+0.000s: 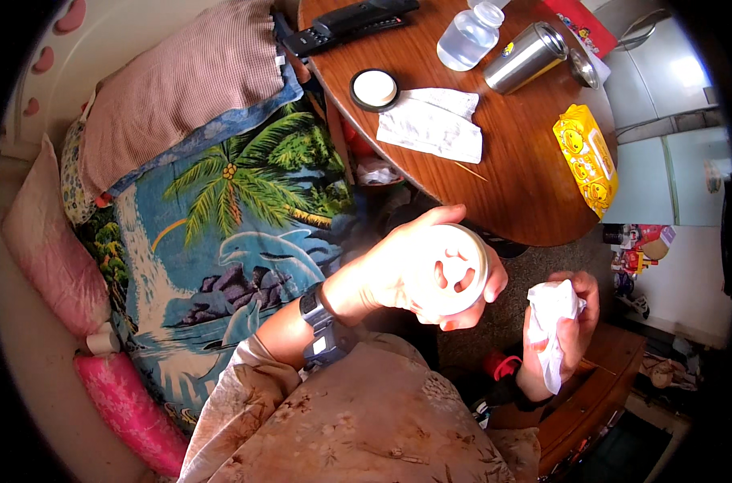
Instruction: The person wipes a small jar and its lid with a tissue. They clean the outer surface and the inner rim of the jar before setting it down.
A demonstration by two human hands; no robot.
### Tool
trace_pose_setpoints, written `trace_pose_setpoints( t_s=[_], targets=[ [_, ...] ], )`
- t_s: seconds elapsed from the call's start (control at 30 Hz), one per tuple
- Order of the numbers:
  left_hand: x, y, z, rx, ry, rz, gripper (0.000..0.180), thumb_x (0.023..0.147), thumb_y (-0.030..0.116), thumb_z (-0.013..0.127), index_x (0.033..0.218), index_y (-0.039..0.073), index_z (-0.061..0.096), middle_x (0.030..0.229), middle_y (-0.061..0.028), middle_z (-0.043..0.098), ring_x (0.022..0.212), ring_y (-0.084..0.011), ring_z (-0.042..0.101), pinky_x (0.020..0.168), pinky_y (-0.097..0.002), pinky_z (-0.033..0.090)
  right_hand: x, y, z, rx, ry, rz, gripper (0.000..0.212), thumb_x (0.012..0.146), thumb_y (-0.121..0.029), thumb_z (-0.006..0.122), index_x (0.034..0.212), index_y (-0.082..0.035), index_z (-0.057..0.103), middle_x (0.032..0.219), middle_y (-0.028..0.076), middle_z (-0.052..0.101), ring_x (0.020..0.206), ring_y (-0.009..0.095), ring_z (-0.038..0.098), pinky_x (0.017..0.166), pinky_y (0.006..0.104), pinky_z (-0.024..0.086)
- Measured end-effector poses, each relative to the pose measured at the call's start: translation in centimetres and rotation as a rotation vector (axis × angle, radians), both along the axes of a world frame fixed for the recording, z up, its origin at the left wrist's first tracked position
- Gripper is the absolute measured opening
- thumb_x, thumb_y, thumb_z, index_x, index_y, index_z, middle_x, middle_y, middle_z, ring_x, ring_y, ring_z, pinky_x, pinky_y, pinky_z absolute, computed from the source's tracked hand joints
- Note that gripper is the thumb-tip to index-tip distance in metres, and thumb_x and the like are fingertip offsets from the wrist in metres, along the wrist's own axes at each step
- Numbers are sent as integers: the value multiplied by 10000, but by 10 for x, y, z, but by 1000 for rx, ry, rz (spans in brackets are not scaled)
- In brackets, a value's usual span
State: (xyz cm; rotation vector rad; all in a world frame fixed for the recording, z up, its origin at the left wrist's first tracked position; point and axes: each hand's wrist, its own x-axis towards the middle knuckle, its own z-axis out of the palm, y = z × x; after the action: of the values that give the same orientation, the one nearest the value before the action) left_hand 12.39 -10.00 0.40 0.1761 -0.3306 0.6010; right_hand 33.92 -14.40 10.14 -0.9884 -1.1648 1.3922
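My left hand (394, 270), with a dark watch on its wrist, is wrapped round a white round lid (456, 282). The lid's face, with several cut-out openings, is turned up toward me. To the right, my right hand (579, 334) grips a crumpled white wipe (553, 310), part of which hangs down below the fingers. The two hands are apart, both held in front of the table's near edge. On the table, a black-rimmed round cap with a white centre (375, 88) lies beside a spread white tissue (433, 125). A steel tumbler (527, 58) is farther back.
The brown wooden table (511, 185) also bears a yellow wipes pack (585, 157), a thin wooden stick (471, 171), a clear plastic bottle (467, 38), and a black handset and remote (346, 28). At left is a bed with a palm-and-dolphin cover (245, 241) and pillows (189, 68).
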Motion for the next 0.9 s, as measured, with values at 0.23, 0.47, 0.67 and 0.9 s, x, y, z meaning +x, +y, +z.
trace_pose_setpoints(
  t_s=[0.23, 0.47, 0.67, 0.9],
  targets=[
    [-1, -2, 5, 10, -13, -7, 861, 963, 668, 222, 1022, -110, 584, 688, -253, 609, 523, -261, 606, 360, -258, 445, -3, -2, 1, -4, -9, 14, 472, 835, -204, 695, 1151, 38, 441, 1088, 182, 534, 748, 148, 551, 616, 243, 473],
    [-5, 2, 0, 97, 142, 80, 880, 921, 703, 284, 964, -123, 582, 745, -218, 579, 527, -315, 552, 482, -373, 434, -25, -9, 15, 141, -149, 74, 340, 842, -177, 606, 1076, 35, 481, 1027, 216, 561, 651, 124, 546, 546, 223, 442],
    [-4, -4, 18, 216, 744, 642, 898, 926, 739, 267, 1070, -70, 632, 977, -144, 679, 874, -205, 647, 788, -296, 507, -73, -7, 28, 158, -426, 5, 191, 837, 164, 596, 990, 62, 652, 938, 164, 693, 632, 127, 644, 491, 237, 510],
    [-4, -11, 22, 432, 982, 1003, 888, 948, 716, 236, 1114, -66, 622, 958, -131, 667, 866, -197, 646, 794, -297, 500, -89, 2, 3, 142, -480, 46, 143, 864, 105, 652, 1003, 73, 651, 924, 135, 692, 835, 159, 665, 760, 262, 524]
  ],
)
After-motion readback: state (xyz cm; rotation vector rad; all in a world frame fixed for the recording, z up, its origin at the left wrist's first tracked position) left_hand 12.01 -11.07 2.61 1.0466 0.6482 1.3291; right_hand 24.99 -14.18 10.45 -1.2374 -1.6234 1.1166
